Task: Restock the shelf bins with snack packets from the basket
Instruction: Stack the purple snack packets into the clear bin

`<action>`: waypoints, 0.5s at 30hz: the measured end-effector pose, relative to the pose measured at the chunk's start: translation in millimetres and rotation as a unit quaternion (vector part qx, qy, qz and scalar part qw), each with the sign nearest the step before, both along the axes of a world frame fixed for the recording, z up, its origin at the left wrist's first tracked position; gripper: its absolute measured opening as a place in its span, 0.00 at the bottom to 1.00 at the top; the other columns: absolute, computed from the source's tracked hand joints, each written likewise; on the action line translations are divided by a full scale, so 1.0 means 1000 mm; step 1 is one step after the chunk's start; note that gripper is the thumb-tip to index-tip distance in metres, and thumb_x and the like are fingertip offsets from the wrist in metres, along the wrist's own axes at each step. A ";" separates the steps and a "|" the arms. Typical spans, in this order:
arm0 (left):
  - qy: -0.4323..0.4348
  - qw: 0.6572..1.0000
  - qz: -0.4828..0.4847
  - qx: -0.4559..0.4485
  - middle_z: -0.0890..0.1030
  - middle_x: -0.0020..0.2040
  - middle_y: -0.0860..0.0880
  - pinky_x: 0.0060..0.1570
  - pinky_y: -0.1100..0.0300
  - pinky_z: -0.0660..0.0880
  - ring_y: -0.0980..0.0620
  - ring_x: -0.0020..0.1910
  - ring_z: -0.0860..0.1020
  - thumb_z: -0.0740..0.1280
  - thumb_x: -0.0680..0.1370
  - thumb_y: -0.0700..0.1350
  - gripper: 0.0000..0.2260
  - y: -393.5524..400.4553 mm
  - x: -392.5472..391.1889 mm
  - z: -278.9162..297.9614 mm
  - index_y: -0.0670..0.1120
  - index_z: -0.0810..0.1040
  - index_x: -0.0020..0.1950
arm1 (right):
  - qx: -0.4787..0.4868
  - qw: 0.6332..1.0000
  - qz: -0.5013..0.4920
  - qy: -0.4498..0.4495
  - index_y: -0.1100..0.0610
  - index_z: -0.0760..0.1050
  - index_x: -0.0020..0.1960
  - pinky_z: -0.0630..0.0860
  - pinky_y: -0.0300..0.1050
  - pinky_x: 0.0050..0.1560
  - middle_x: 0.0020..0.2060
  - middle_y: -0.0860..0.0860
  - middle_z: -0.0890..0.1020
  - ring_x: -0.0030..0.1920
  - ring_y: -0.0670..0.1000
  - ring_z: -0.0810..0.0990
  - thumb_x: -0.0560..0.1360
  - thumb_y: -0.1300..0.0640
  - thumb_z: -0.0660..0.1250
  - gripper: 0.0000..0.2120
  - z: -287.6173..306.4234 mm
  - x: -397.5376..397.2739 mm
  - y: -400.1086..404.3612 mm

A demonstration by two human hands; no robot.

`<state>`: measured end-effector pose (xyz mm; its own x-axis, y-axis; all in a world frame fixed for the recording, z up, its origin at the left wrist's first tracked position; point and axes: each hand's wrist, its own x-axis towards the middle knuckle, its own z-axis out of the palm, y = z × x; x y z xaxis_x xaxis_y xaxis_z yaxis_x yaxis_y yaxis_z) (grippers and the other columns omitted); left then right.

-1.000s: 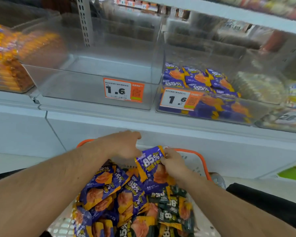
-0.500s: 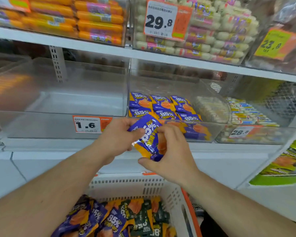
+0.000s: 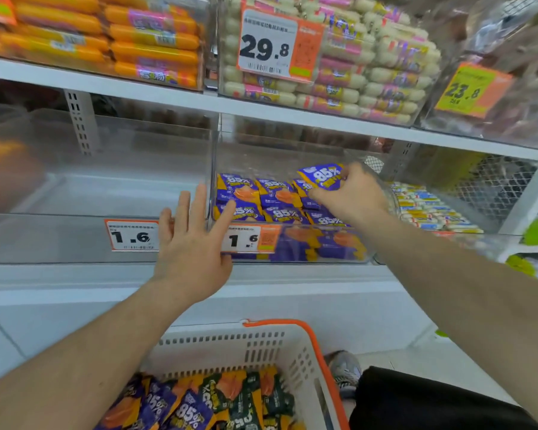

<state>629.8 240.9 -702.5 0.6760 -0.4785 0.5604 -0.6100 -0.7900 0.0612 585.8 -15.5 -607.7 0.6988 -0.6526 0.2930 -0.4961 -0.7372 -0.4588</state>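
Right hand (image 3: 351,193), center-right of frame, pinches a purple snack packet (image 3: 322,175) marked "85%" between thumb and curled fingers. The packet sits inside the clear bin (image 3: 292,243) at center frame, above the right end of the purple packets (image 3: 261,200) already lined up in rows there.

Left hand (image 3: 190,243) is at center, fingers straight and spread, holding nothing. It is in front of the seam between that bin and the clear bin (image 3: 59,237) at left-center; can't tell if it touches the bin fronts. It partly covers the edges of two "1.6" price tags (image 3: 131,235), one on each bin front.

White basket (image 3: 261,346) with orange rim at bottom center, holding more purple "85%" packets and dark green packets (image 3: 246,395) mixed together.

Upper shelf: orange sausage packs (image 3: 149,35) upper left, pale sausage packs (image 3: 370,82) upper center behind a "29.8" tag (image 3: 267,45), a "23.8" tag (image 3: 469,90) upper right. A further bin of small pale packs (image 3: 429,209) sits to the right of the purple bin.
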 end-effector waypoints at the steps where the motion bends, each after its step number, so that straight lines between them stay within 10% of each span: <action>1: 0.002 1.000 0.010 0.021 0.63 0.73 0.32 0.66 0.31 0.56 0.30 0.72 0.62 0.78 0.60 0.47 0.45 0.001 0.002 -0.004 0.50 0.62 0.74 | -0.002 0.999 -0.025 0.024 0.54 0.68 0.64 0.76 0.53 0.57 0.59 0.55 0.77 0.59 0.59 0.77 0.60 0.31 0.70 0.41 0.001 0.003 -0.008; 4: -0.003 1.000 0.020 0.023 0.68 0.70 0.32 0.66 0.32 0.54 0.30 0.68 0.66 0.77 0.58 0.45 0.42 0.000 0.003 -0.009 0.47 0.68 0.72 | 0.017 0.992 -0.077 0.102 0.56 0.68 0.65 0.77 0.50 0.55 0.56 0.56 0.79 0.57 0.59 0.78 0.59 0.32 0.72 0.43 -0.004 0.009 -0.022; 8: -0.015 1.000 0.016 0.012 0.71 0.67 0.33 0.66 0.32 0.53 0.32 0.66 0.70 0.76 0.57 0.44 0.40 -0.002 0.004 -0.012 0.46 0.72 0.70 | 0.132 0.980 -0.048 0.142 0.57 0.79 0.43 0.75 0.39 0.32 0.34 0.53 0.82 0.34 0.50 0.80 0.53 0.39 0.79 0.27 -0.020 0.014 -0.025; 12: -0.029 0.999 0.017 0.027 0.72 0.66 0.33 0.66 0.33 0.53 0.32 0.65 0.71 0.76 0.57 0.44 0.41 0.000 0.005 -0.013 0.45 0.72 0.70 | 0.168 0.969 -0.019 0.177 0.58 0.81 0.45 0.78 0.44 0.42 0.42 0.56 0.84 0.41 0.53 0.81 0.50 0.44 0.82 0.29 -0.029 0.022 -0.030; 15: -0.031 0.999 0.016 0.029 0.72 0.66 0.32 0.66 0.34 0.52 0.32 0.64 0.72 0.78 0.56 0.44 0.42 0.001 0.004 -0.012 0.44 0.72 0.70 | 0.237 0.958 0.011 0.162 0.61 0.78 0.57 0.79 0.56 0.58 0.53 0.59 0.82 0.54 0.58 0.82 0.36 0.45 0.79 0.50 -0.035 0.023 -0.032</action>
